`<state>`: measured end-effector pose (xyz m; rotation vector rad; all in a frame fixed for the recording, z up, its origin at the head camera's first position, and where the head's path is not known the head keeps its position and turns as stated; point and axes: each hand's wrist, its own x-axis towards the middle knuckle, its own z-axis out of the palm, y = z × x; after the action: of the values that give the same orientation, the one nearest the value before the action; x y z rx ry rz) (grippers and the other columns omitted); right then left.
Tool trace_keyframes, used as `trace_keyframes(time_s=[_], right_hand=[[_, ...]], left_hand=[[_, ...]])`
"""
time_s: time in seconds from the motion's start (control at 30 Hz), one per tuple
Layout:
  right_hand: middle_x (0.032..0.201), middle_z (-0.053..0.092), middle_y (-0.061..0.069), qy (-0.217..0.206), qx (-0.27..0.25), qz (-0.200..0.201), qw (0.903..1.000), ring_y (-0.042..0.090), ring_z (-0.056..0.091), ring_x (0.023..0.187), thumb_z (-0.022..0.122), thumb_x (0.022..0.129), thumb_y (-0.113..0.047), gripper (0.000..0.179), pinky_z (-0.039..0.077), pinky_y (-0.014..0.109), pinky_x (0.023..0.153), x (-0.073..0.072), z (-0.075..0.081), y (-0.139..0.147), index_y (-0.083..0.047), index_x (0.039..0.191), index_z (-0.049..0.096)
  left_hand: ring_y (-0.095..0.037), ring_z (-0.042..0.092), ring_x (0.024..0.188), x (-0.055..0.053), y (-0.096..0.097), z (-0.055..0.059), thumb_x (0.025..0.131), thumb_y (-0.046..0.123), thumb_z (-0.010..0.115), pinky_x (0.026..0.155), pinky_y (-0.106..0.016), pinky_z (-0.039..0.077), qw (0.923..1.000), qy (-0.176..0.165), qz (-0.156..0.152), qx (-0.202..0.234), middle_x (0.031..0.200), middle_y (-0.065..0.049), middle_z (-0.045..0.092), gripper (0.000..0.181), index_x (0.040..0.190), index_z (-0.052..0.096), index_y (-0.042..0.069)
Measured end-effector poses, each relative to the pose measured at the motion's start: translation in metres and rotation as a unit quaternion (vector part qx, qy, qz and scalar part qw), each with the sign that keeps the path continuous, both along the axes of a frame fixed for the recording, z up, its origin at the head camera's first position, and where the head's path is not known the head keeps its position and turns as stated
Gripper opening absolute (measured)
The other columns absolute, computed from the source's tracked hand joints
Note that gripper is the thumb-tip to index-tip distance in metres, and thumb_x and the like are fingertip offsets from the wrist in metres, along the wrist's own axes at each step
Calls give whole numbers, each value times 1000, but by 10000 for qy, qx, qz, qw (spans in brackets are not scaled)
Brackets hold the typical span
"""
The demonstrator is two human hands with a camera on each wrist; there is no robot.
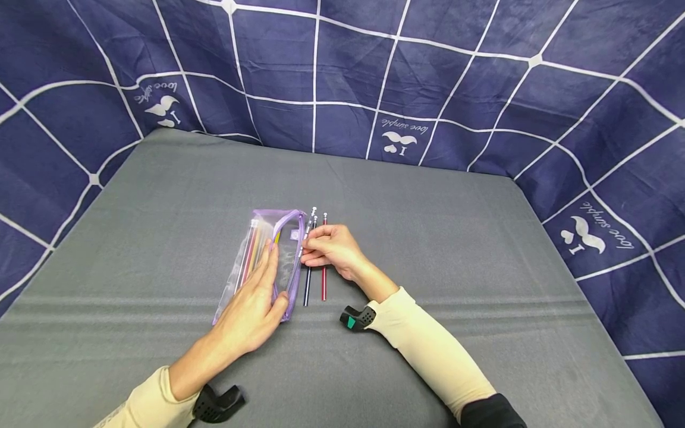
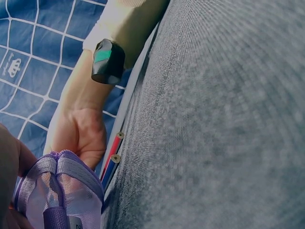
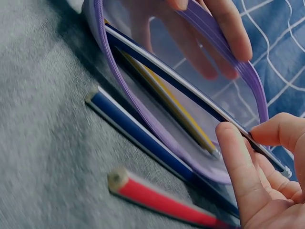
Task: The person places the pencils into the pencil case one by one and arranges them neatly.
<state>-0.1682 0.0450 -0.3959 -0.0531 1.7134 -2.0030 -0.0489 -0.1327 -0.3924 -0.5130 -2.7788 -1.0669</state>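
A see-through pencil pouch with purple trim [image 1: 261, 213] lies on the table, its zip mouth spread. My left hand [image 1: 251, 309] holds the pouch by its rim; in the right wrist view one finger overlaps the purple zip edge while others show through the clear side. Between thumb and fingertips, my right hand [image 1: 334, 246] pinches a dark blue striped pencil [image 3: 167, 71], whose far end reaches inside the mouth. A yellow pencil [image 3: 167, 98] is inside the pouch. Beside the pouch lie a blue pencil [image 1: 307, 288] and a red pencil [image 1: 323, 282].
Several more pencils [image 1: 247, 255] show through the pouch's left part. Grey cloth covers the table [image 1: 455, 255]. A blue curtain with a white grid [image 1: 348, 71] hangs along the back and sides. Both wrists carry black cameras [image 1: 357, 319].
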Motion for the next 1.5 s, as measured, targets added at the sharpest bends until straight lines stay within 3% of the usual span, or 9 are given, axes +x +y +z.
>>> trace_keyframes(time_s=[0.83,1.17,1.5], right_hand=[[69,66,12,-278,146,360,9989,18,69,59,57,87,13,10,59,29,60,10,1,-24,4,92,59],[69,65,10,-155,181,568,9981,17,69,59,57,89,12,15,59,28,60,11,2,-23,18,103,61],[70,66,9,-131,151,549,9983,15,69,60,59,89,12,18,59,26,59,9,2,-21,17,105,60]], left_hand=[[-34,19,147,1,0,-1,91,9,58,118,-48,20,10000,-13,6,5,163,-21,7,80,154,13,-8],[-35,20,147,1,-1,-2,89,8,59,117,-50,22,10000,54,17,1,162,-23,9,81,153,13,-10],[-35,18,147,1,-1,-1,90,8,58,118,-48,19,10000,24,-21,7,162,-23,7,81,154,12,-9]])
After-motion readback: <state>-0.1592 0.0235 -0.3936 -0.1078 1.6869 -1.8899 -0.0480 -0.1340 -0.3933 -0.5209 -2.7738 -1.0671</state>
